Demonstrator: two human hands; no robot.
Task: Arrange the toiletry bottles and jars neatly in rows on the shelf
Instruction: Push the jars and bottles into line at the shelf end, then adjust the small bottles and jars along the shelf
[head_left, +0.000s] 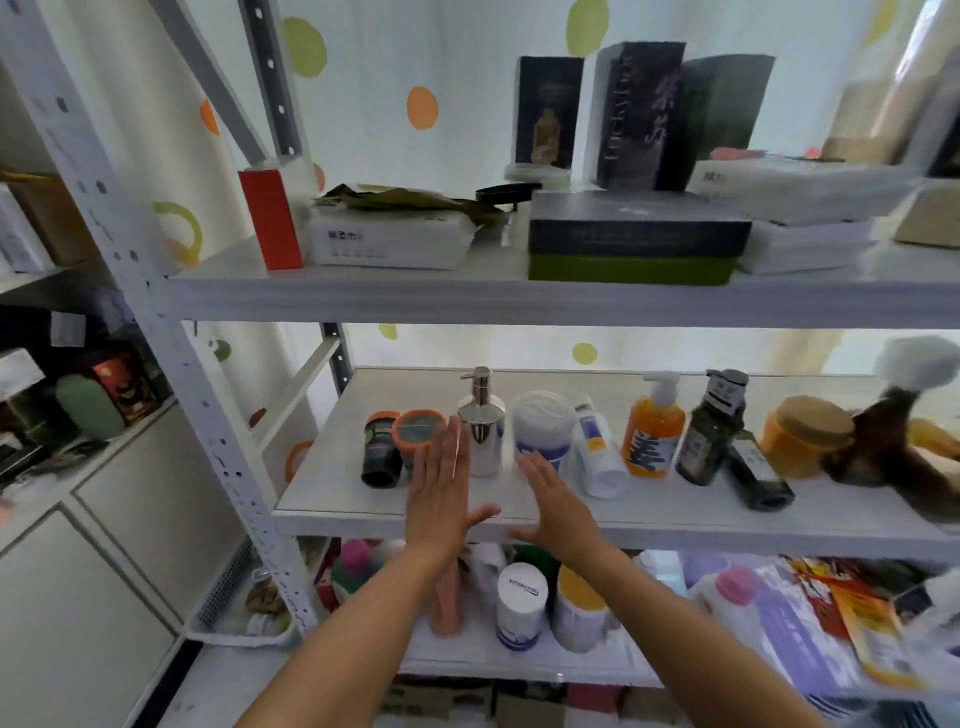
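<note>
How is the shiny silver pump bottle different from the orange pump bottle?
The silver pump bottle is shiny and plain; the orange pump bottle has a dark printed label. The silver one's pump is silver, the orange one's white. Both stand upright on the middle shelf.

Books; tissue pack; red box
</note>
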